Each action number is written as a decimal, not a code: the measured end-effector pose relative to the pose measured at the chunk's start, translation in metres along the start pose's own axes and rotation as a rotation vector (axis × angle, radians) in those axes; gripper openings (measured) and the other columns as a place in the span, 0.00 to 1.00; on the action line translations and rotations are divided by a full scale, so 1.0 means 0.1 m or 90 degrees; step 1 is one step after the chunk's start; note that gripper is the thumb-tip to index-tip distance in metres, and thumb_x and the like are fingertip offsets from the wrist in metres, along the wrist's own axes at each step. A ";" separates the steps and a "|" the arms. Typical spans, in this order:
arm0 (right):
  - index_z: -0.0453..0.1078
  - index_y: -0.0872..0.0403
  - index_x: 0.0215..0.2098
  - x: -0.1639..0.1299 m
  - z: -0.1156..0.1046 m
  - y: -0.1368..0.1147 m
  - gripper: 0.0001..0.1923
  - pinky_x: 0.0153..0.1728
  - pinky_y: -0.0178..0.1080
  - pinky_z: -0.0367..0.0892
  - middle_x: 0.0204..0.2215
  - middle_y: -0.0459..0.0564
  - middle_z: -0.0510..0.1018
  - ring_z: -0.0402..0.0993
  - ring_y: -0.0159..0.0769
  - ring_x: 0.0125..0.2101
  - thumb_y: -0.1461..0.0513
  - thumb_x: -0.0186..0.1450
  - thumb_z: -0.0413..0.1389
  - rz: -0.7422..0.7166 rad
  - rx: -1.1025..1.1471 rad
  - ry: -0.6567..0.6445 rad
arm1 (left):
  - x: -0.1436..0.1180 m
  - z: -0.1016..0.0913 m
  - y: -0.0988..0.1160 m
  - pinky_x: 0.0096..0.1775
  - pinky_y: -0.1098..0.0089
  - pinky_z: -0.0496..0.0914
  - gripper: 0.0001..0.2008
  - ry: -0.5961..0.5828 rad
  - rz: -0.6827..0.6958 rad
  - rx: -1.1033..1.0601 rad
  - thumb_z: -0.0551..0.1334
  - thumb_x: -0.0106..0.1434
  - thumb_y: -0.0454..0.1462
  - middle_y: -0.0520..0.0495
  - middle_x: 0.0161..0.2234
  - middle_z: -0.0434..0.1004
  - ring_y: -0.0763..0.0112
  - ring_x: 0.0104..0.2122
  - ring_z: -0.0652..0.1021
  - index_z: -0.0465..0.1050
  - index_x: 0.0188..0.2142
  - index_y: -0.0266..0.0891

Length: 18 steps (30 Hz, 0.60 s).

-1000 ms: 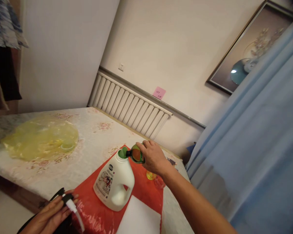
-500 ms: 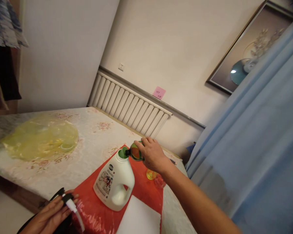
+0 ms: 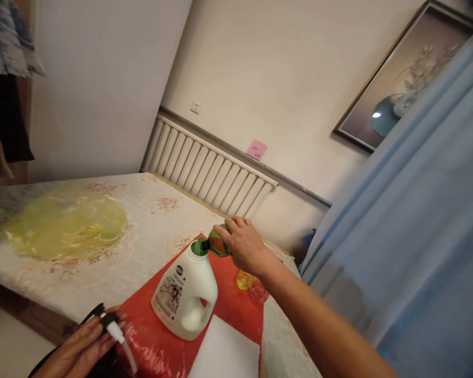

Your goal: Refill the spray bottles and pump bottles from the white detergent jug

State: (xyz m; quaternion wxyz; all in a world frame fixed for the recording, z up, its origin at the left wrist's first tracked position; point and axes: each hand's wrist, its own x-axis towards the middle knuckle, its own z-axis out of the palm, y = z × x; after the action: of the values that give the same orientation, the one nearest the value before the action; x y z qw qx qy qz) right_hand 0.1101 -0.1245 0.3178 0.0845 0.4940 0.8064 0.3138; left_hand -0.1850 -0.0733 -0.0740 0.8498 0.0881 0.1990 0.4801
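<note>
My right hand (image 3: 246, 247) is wrapped round a green bottle (image 3: 219, 242), tipped sideways so that its dark neck rests at the green mouth of a white jug (image 3: 187, 294). The jug stands upright on a red plastic sheet (image 3: 236, 299) and has a side handle and a picture label. Whether liquid is flowing cannot be made out. Low at the left, my left hand (image 3: 86, 341) is closed on a pump dispenser top (image 3: 112, 325) with a black head, white collar and clear tube hanging down.
A white sheet or board (image 3: 224, 352) lies before the jug. Small yellow (image 3: 244, 280) and red (image 3: 259, 291) containers stand beyond it, partly behind my right arm. A yellow plastic bag (image 3: 67, 220) spreads over the flowered tablecloth (image 3: 145, 231). A blue curtain (image 3: 429, 220) hangs at right.
The green bottle and my right hand have shifted very slightly up and left, with the bottle's neck still at the jug's mouth. My left hand keeps its place.
</note>
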 end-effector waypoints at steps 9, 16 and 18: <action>0.60 0.51 0.58 0.02 -0.08 -0.02 0.26 0.47 0.48 0.57 0.48 0.57 0.69 0.60 0.49 0.48 0.67 0.62 0.54 -0.022 -0.002 0.012 | -0.01 -0.01 0.01 0.56 0.61 0.69 0.18 0.010 0.007 0.030 0.66 0.58 0.28 0.43 0.48 0.82 0.51 0.53 0.75 0.79 0.48 0.44; 0.61 0.50 0.57 0.04 -0.13 -0.02 0.26 0.49 0.47 0.56 0.47 0.55 0.69 0.59 0.48 0.48 0.68 0.60 0.55 -0.040 0.000 0.004 | -0.02 0.00 0.00 0.54 0.60 0.71 0.31 -0.008 -0.001 -0.003 0.65 0.60 0.30 0.41 0.48 0.82 0.52 0.50 0.78 0.64 0.62 0.49; 0.61 0.51 0.56 0.04 -0.13 -0.02 0.26 0.50 0.48 0.55 0.48 0.56 0.69 0.59 0.48 0.48 0.69 0.60 0.55 -0.046 -0.001 0.008 | 0.00 -0.02 0.00 0.55 0.61 0.70 0.29 -0.008 -0.005 0.002 0.65 0.60 0.30 0.41 0.48 0.82 0.53 0.51 0.78 0.68 0.60 0.48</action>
State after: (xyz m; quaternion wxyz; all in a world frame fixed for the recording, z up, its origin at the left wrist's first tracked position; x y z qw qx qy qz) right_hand 0.1003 -0.1270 0.3274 0.0913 0.4629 0.8238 0.3143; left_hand -0.1863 -0.0736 -0.0760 0.8528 0.0921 0.1947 0.4758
